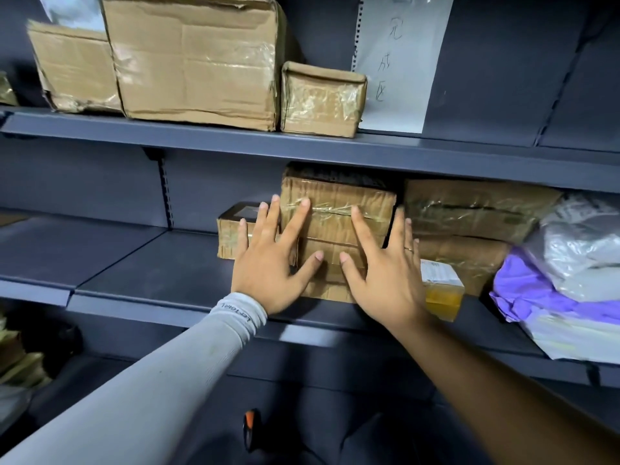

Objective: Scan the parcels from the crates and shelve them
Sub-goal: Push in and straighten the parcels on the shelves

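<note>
- The dark grey metal shelving (141, 263) is smooth and flat, so a carton should slide back on it with little drag; I judge the step in hand is seating a parcel, and a level, even push from both palms would keep it from twisting
- On the upper shelf (235, 142) stands a big creased cardboard box (194, 58), dented at the corners and glossy with tape
- To the right on the middle shelf lie soft grey and purple plastic mailers (563, 273), crinkled and slumped, which could slip forward if nudged
- The taped brown parcel (339, 213) sits on the middle shelf, touching a lower carton (330, 280) beneath it, between a small carton (231, 236) on the left and stacked cartons (469, 209) on the right; its tape is wrinkled and shiny
- The left hand (271, 263) and right hand (382, 266) both lie flat on the parcel fronts, fingers spread wide, grasping nothing
- A small yellow box (443, 293) stands just beside the right hand, near the shelf edge
</note>
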